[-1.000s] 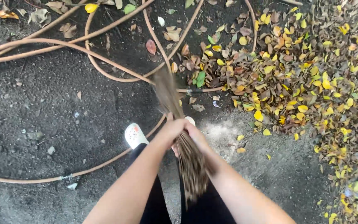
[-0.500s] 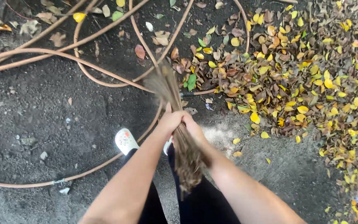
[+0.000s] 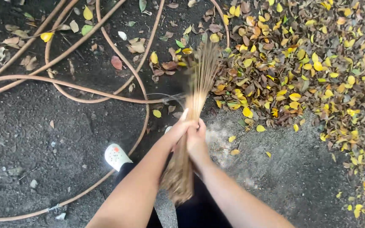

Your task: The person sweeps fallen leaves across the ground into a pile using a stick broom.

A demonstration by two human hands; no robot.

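Sweeping is the step in hand, as far as the picture shows: both hands are wrapped around a bundle broom of thin brown sticks (image 3: 189,139), the left hand (image 3: 178,129) with fingers curled tight round the bundle and the thumb lifted, the right hand (image 3: 197,141) clamped on it just below and touching the left. The broom's bound butt hangs down over the dark trousers, while its splayed, motion-blurred tips reach forward to the near edge of a broad heap of yellow and brown fallen leaves (image 3: 292,63) that fills the right side of the ground. A tan garden hose (image 3: 64,86) loops across the dark, damp soil on the left, one strand running right under the broom tips; scattered single leaves lie among its coils. A white clog (image 3: 115,155) stands by the hose. My judgement is that the stroke is driving stray leaves toward the heap, and the next one calls for clearing the hose without snagging the sticks on it.
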